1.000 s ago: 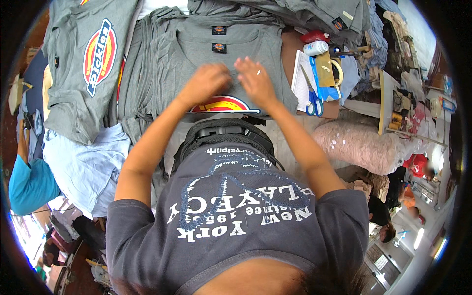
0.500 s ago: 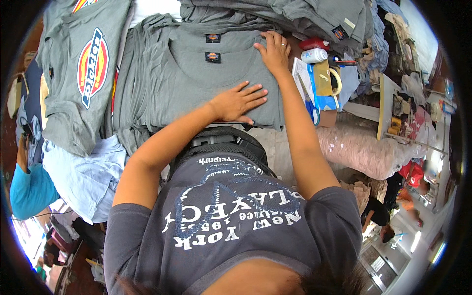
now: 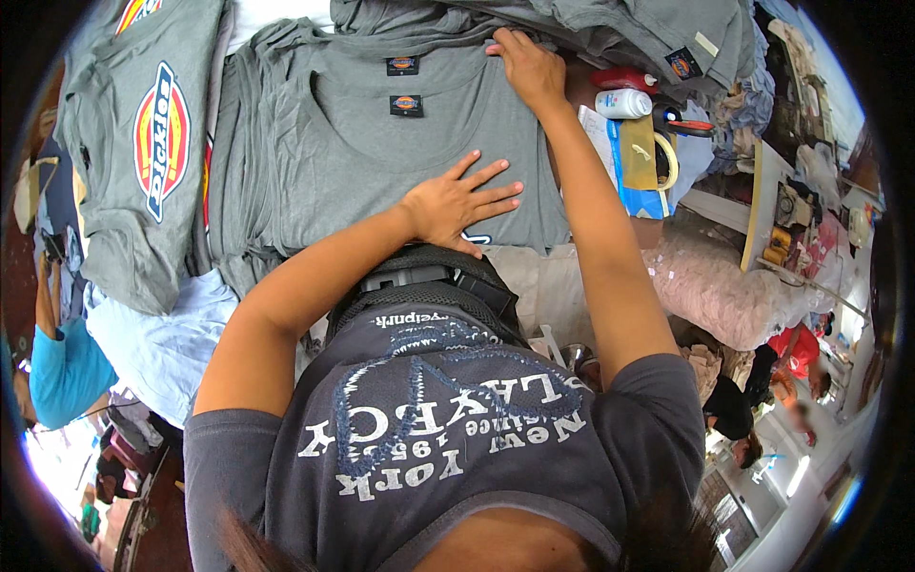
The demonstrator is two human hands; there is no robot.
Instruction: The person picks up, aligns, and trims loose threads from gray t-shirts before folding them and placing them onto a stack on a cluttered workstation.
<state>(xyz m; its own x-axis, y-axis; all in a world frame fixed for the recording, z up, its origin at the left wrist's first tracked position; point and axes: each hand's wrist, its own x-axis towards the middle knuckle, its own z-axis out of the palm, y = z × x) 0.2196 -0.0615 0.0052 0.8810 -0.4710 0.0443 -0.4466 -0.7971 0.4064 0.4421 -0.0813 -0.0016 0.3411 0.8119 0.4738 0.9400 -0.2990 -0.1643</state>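
A grey T-shirt [image 3: 381,157] with a scooped neckline lies flat in front of me, and a second collar and dark label show just beyond its neckline. My left hand [image 3: 462,202] rests on the shirt's near right part, palm down with fingers spread. At the far right corner, my right hand [image 3: 527,69] has its fingers bent and closed on the shirt's edge; the fingertips are partly hidden. A bit of dark and white print peeks out by my left thumb.
Another grey shirt [image 3: 105,195] with a colourful print lies on the left, above pale blue cloth [image 3: 162,334]. More grey shirts [image 3: 620,33] are piled at the back. On the right are a white bottle [image 3: 624,103], a tape roll [image 3: 667,162] and a plastic-wrapped bundle [image 3: 705,291]. Other people are nearby.
My right hand has slid slightly farther away along the edge, its fingers going from laid flat to bent. My left hand has spread its fingers wider. The view has shifted slightly.
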